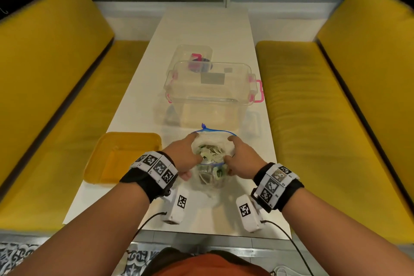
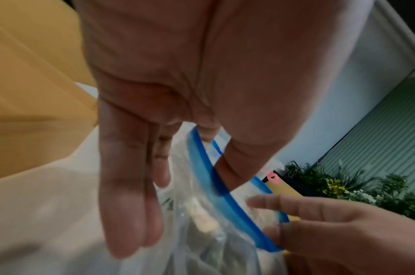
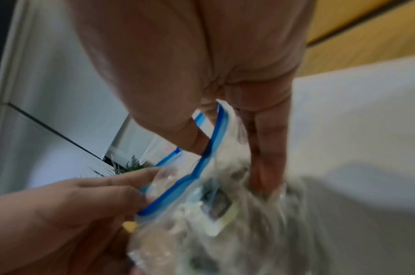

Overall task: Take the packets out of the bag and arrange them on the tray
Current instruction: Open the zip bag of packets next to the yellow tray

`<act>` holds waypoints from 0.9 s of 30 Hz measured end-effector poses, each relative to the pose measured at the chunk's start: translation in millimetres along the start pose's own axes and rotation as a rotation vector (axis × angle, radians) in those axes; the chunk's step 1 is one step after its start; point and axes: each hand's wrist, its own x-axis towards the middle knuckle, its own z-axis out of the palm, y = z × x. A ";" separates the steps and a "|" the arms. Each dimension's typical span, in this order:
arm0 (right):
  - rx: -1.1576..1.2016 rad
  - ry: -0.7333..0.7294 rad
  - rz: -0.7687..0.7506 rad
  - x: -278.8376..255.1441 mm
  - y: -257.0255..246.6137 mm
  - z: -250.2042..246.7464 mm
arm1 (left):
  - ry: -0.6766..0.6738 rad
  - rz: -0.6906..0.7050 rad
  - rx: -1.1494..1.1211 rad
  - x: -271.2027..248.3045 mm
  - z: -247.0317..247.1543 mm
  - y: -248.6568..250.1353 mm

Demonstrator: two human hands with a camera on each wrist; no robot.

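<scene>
A clear zip bag (image 1: 215, 139) with a blue rim stands open on the white table (image 1: 201, 29), close to me. Several small packets (image 1: 211, 152) lie inside it. My left hand (image 1: 186, 154) grips the left side of the rim, thumb inside the bag (image 2: 201, 232) and fingers (image 2: 131, 186) along its outside. My right hand (image 1: 239, 154) grips the right side the same way, with its thumb (image 3: 190, 137) hooked over the rim and a packet (image 3: 218, 206) showing through the plastic. The yellow tray (image 1: 130, 135) sits just left of the bag with nothing in it.
A clear plastic box (image 1: 208, 87) with pink latches stands right behind the bag, with a smaller clear container (image 1: 192, 56) farther back. Yellow benches (image 1: 56, 96) run along both long sides of the narrow table. The table's front edge is under my wrists.
</scene>
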 end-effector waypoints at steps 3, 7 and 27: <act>0.092 0.071 -0.059 2.0 -8.7 9.6 | -0.048 0.099 0.044 -0.5 0.3 -0.1; 0.292 0.152 -0.220 4.6 -13.7 11.9 | 0.008 0.198 0.018 1.3 -4.3 -0.7; 0.094 0.036 -0.083 -16.6 25.9 27.9 | 0.071 0.220 -0.026 25.8 42.5 -34.6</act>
